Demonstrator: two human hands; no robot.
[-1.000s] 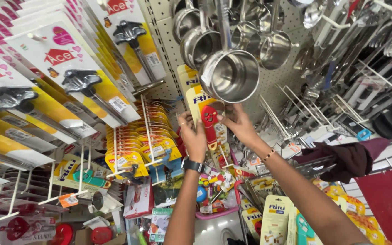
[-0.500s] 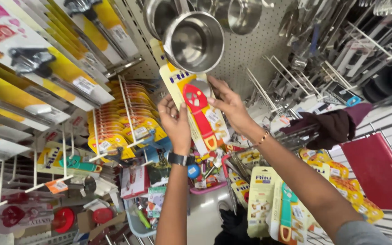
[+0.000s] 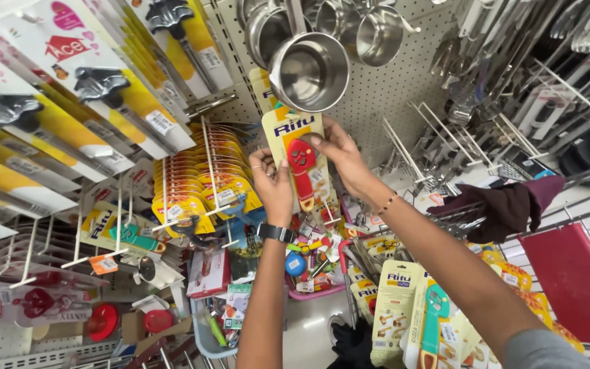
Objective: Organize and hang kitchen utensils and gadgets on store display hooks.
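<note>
**Holding a carded red tool at the pegboard**

Gripping from both sides, the two hands share one thing: a flat yellow cardboard hang-card with a red plastic-handled kitchen tool point(image 3: 302, 167) blister-packed on its face. The left hand point(image 3: 272, 186) is closed on the card's left edge, thumb in front and fingers curled behind. The right hand point(image 3: 341, 158) pinches the right edge near the top, fingertips pressed on the face beside the tool's red head. The card stands upright against the white perforated pegboard wall point(image 3: 377, 96), near its middle, with its top just under a shiny stainless-steel saucepan point(image 3: 310, 70) hanging from a hook.

It should be light and fairly stiff, though thin card bends and the plastic bubble may feel slick; the bare card edges, or the upper margin around the hang hole, look like the surest places to hold.

A black wristwatch point(image 3: 276, 233) sits on the left wrist. Left of the hands, a stack of yellow-and-red carded packs point(image 3: 196, 184) crowds white wire pegs. Bare metal hooks point(image 3: 418, 133) jut out to the right, and a dark maroon cloth point(image 3: 507, 205) lies over a wire basket rim.
</note>
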